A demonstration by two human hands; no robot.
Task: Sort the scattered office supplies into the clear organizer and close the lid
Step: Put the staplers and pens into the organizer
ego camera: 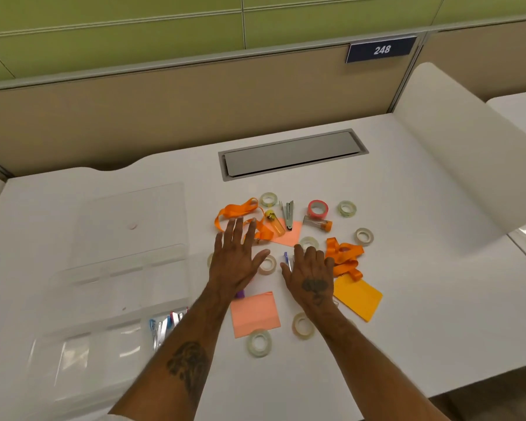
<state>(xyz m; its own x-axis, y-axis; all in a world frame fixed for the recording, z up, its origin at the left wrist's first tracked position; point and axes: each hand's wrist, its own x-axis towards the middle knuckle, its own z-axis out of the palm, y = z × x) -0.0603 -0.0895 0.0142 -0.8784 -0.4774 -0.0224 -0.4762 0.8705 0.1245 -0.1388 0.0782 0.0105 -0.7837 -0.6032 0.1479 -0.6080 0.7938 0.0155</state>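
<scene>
Organizer (82, 338), clear plastic with its lid (131, 220) swung open toward the upper left, sits at the lower left of the frame on the white desk (407, 314); one of its near compartments holds a few blue, white and pink clips (164, 326).

Low in the middle, a clear tape roll (259, 343) lies just below a pink sticky-note pad (254, 314), with a second tape roll (302, 326) to its right beside the right forearm. An orange-yellow sticky pad (357, 297) lies right of centre.

Both forearms reach up from the bottom edge. The left hand (236, 259) is spread flat, fingers apart, palm down, gripping nothing, over the left side of the pile; a purple object (240, 294) peeks out at its wrist. The right hand (308, 275) is also open and empty, its fingertips next to a blue-tipped pen-like item (287, 259). A tape roll (267, 264) lies between the two hands.

Farther up, orange ribbon (343, 256) bunches right of the right hand, and another orange ribbon (237, 212) loops above the left fingers. Beyond these lie a second pink pad (289, 237), an orange lighter (277, 226), a stapler (288, 214), a pink tape roll (317, 208) and more clear rolls.

A grey cable hatch (292, 154) is set into the desk behind them, and a sign reading 248 (381, 50) hangs on the partition at the upper right.
</scene>
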